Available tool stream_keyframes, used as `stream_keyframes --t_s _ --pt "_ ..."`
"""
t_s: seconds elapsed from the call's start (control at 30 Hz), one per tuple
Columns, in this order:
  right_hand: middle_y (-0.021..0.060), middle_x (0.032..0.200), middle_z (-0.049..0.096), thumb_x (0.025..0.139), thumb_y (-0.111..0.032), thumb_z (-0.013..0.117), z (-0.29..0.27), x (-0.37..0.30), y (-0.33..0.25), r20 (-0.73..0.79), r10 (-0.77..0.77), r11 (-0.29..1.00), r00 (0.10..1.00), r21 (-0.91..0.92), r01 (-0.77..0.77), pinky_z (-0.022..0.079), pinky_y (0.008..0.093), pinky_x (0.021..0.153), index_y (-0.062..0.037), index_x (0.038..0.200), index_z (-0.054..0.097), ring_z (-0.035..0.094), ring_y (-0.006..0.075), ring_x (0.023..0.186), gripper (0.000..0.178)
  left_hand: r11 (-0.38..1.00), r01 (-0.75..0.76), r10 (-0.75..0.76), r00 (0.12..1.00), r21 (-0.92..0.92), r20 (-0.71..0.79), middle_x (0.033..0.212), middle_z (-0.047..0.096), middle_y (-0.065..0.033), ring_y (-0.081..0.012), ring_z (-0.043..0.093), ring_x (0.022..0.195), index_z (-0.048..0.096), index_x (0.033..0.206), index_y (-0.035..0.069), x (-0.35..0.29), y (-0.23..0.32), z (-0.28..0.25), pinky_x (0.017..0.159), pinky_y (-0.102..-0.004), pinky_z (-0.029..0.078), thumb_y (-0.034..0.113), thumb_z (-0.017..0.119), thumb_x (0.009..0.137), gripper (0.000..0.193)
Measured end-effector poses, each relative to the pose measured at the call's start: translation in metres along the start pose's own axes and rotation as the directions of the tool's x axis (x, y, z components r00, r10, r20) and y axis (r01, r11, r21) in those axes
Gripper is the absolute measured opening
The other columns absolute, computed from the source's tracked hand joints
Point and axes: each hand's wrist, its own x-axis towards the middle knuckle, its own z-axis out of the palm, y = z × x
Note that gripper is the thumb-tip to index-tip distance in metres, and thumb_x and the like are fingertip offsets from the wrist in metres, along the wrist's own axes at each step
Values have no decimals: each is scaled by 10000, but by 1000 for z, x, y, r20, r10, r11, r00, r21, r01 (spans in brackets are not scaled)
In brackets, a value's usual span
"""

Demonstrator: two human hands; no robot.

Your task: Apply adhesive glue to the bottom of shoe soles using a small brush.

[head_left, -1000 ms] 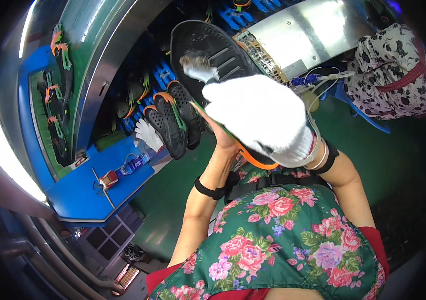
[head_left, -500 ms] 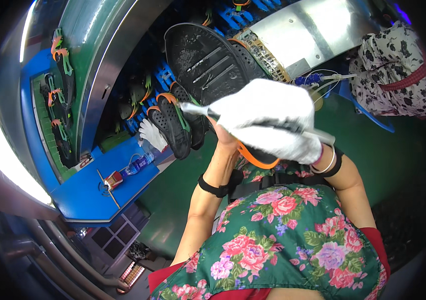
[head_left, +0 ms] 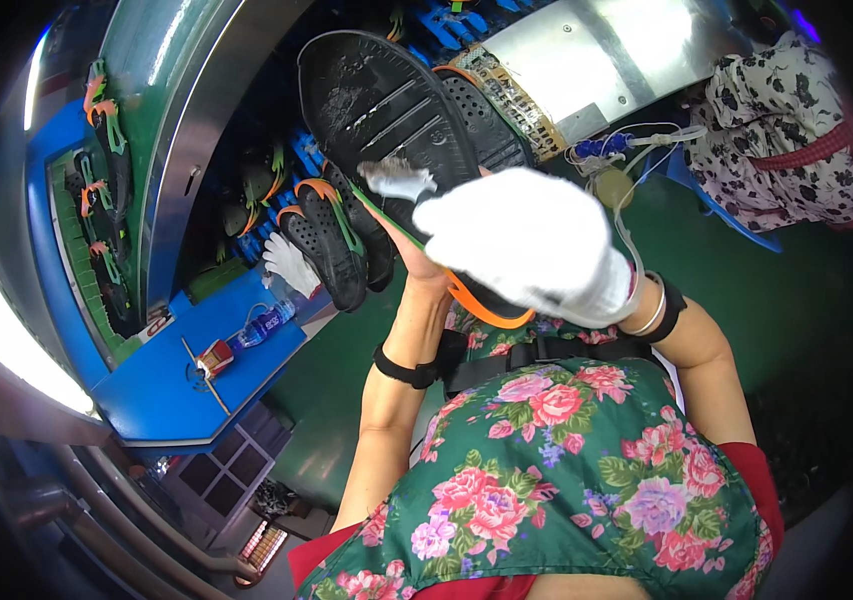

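A black clog (head_left: 386,95) with an orange strap is held sole up in front of me, its tread shiny and smeared in places. My bare left hand (head_left: 419,260) is closed around the clog's heel end from the left, its fingers mostly hidden. In a white glove, my right hand (head_left: 526,240) is closed on a brush (head_left: 401,180) whose handle is covered by the glove. The whitish bristles lie over the sole's near left edge; I cannot tell whether they touch it. A thin clear tube runs from near the right wrist.
More black clogs (head_left: 331,250) stand at the left on blue racks. A blue table (head_left: 161,395) bears a bottle (head_left: 268,325), a red can (head_left: 214,358) and a white glove (head_left: 289,263). Ahead is a metal plate (head_left: 601,70); a flower-patterned cloth (head_left: 776,140) hangs at the right.
The clog and both hands have shifted slightly left in view, as has the background. The gloved hand has turned, and the brush tip has moved up over the sole's edge.
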Motion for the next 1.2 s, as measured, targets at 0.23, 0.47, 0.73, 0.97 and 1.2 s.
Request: stream_keyframes --t_s 0.23,0.47,0.73,0.97,1.2 --pt "118 1116 780 900 -84 729 -16 1 -1 29 54 995 998 87 -57 568 389 944 -45 1092 788 743 283 1017 205 998 -59 61 969 16 -240 1434 578 -157 -303 581 1272 466 1493 51 -5 20 27 1132 -464 451 925 365 863 1082" --pt "74 1083 786 824 -107 807 -5 -3 -3 55 -8 985 998 173 -2 593 369 859 -111 1144 777 749 248 950 321 927 149 8 911 -345 413 1144 656 -262 -360 648 1094 553 1269 -70 3 30 46 932 -465 557 1075 328 669 1312" --pt "58 1085 772 833 -89 790 4 -17 -16 62 -4 999 998 41 1 608 369 823 -126 1132 785 745 238 944 301 954 23 59 962 -297 266 1108 659 -194 -377 650 996 585 1266 -34 4 36 46 883 -524 543 1046 242 736 1251" --pt "42 1062 785 823 -115 829 -1 -18 -10 8 42 998 999 41 -43 606 341 770 -139 1099 796 742 228 910 279 977 1 78 928 -212 364 1163 644 -151 -318 634 1043 482 1438 36 13 45 49 994 -529 486 812 511 909 940" --pt "68 1085 786 798 -71 833 -21 -9 -4 66 167 949 984 259 -179 596 347 784 -101 1034 801 745 224 901 240 983 -95 146 922 -155 358 1160 627 -164 -312 638 1046 526 1379 6 16 54 48 997 -505 504 835 475 906 956"
